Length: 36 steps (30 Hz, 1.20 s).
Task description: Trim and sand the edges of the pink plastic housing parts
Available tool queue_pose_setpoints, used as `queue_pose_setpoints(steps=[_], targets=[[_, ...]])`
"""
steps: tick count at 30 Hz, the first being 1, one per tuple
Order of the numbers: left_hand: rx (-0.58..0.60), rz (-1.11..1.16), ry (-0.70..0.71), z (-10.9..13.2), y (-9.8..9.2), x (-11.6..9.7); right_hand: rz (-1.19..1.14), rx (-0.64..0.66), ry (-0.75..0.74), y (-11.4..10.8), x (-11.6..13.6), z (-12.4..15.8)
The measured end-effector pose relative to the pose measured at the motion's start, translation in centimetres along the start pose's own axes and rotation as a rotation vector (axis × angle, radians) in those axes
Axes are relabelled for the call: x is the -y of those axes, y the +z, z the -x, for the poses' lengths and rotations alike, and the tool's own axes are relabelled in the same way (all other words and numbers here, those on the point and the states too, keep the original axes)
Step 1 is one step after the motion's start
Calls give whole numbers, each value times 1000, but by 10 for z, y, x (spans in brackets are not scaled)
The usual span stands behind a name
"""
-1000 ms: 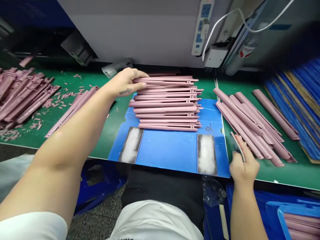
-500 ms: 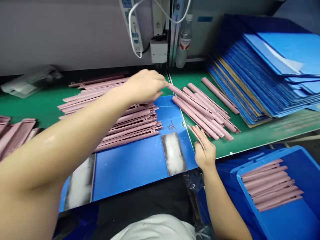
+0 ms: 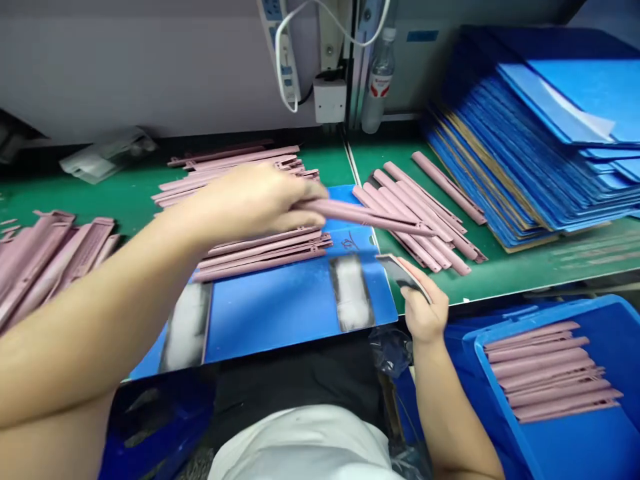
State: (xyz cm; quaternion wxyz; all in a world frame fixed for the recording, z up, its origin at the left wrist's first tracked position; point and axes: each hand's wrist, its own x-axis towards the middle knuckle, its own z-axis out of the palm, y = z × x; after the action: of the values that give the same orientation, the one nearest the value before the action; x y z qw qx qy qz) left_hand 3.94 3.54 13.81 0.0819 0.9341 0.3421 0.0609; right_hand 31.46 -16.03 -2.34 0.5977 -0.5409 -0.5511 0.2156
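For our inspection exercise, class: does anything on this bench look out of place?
Yes: the upper pink strips lie off the blue board, on the green mat, while the lower strips rest on it.

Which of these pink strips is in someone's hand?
The strip gripped in the left hand, raised above the blue board; all the others lie in piles.

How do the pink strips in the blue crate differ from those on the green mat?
The strips in the crate lie neatly side by side, while the strips on the mat lie loosely, crossing at angles. The crate's strips sit inside blue walls; the mat's lie open. Both are pink.
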Motion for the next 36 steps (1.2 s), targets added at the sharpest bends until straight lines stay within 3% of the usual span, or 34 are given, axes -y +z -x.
queue_pose_setpoints(steps=[2, 4, 6, 8, 11, 14, 17, 19, 21, 25, 29, 31, 36], targets=[[15, 117, -88, 75, 7, -9, -13, 29, -31, -2, 18, 10], [-9, 236, -207, 137, 27, -21, 80, 59, -95, -3, 33, 17], [-53, 380, -303, 178, 55, -33, 215, 145, -162, -3, 39, 17], [-159, 545, -375, 201, 84, -44, 316, 250, -217, 1, 35, 12], [-385, 732, -429, 212, 115, -61, 491, 292, -285, 21, 27, 5], [-510, 768, -430, 212, 126, -78, 658, 321, -316, 57, 48, 21], [-571, 751, -326, 214, 126, -90, 570, 524, -451, 91, 84, 53], [-607, 732, -246, 216, 125, -94, 478, 665, -569, 98, 93, 61], [-649, 700, -224, 219, 127, -95, 491, 655, -568, 90, 81, 50], [-703, 641, -203, 219, 130, -97, 723, 423, -311, 65, 51, 20], [-678, 623, -184, 220, 129, -99, 592, 649, -443, 70, 67, 33], [-659, 620, -206, 223, 129, -98, 558, 690, -454, 69, 65, 31], [-640, 616, -264, 226, 132, -85, 828, 494, -59, 35, 19, -14]])
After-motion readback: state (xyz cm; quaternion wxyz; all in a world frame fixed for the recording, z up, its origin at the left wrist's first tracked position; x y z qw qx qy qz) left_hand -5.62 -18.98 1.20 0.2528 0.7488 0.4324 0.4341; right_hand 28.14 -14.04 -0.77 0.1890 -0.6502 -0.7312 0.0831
